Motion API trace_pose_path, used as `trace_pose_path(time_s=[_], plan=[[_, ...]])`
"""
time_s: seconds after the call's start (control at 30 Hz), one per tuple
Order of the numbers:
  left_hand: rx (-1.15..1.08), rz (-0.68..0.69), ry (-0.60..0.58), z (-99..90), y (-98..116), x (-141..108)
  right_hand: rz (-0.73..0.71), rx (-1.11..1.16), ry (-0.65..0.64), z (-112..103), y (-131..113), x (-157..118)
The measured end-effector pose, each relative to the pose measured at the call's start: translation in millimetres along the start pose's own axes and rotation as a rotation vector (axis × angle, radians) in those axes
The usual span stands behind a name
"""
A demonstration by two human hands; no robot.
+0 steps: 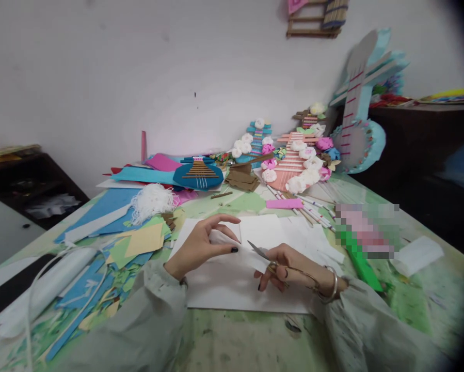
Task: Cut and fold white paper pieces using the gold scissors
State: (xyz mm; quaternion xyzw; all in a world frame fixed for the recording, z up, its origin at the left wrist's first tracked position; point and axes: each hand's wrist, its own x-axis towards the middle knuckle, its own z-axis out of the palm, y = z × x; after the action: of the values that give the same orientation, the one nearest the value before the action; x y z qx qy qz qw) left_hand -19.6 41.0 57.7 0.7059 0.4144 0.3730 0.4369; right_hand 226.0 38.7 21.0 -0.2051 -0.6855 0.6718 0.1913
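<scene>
My left hand pinches a small piece of white paper between thumb and fingers. My right hand holds a pair of scissors with gold-coloured handles, their blades pointing left at the paper's upper edge. Whether the blades touch the paper is hard to tell. Beneath both hands lie large white sheets on the green-stained table.
Left are blue, green and yellow paper scraps, white string and a white roll. Coloured pens, a pink strip and a green object lie right. Decorated instrument-shaped crafts stand behind.
</scene>
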Motion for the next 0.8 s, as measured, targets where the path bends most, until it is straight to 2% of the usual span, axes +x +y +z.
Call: trace_pose_path(time_s=[0.27,0.8], plan=[[0.030,0.039,-0.011,3.3,4.5,-3.1,-0.013,0.101,-0.047,1.7,3.3,-1.0],[0.002,0.082,-0.039,9.8,-2.9,-3.2,-0.045,0.053,-0.005,11.3,-6.1,-3.3]])
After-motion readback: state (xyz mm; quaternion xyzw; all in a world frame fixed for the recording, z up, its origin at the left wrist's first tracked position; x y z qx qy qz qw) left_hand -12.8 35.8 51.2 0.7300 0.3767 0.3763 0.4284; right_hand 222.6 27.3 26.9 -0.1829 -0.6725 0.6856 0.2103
